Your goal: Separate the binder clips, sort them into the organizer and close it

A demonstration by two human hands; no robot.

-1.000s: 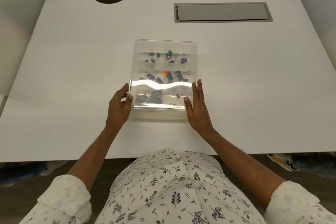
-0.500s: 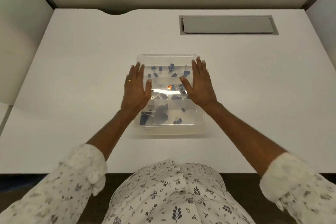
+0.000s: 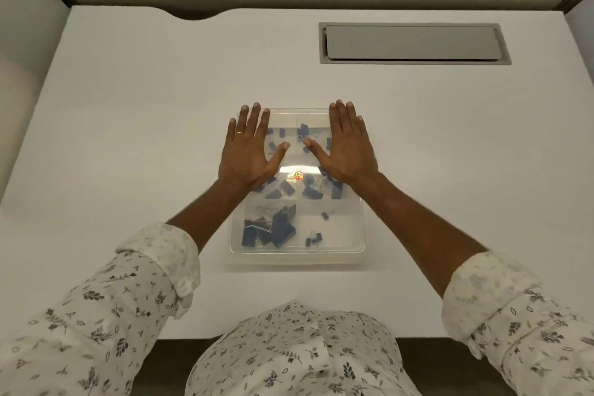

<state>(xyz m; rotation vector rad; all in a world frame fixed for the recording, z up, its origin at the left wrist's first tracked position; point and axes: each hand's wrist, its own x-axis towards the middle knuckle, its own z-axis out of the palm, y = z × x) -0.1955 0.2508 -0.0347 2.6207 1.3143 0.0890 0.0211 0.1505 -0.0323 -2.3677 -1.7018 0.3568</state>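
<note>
Both hands flat on the organizer lid

Your left hand and right hand lie palm-down on the far half of the clear lid, with fingers straight and a bit spread, so they press and grip nothing. The fingertips reach the far edge and the thumbs point at each other with a gap between. There's a gold ring on your left hand. The organizer sits mid-desk right in front of you, lid on, though I can't tell if it's snapped shut. Through the lid you can see the blue clips sorted: big ones near-left, a few tiny ones near-right, mid-size ones in the middle row, and more in the far row, partly under your hands. The grey hatch is far right, well apart.
</note>
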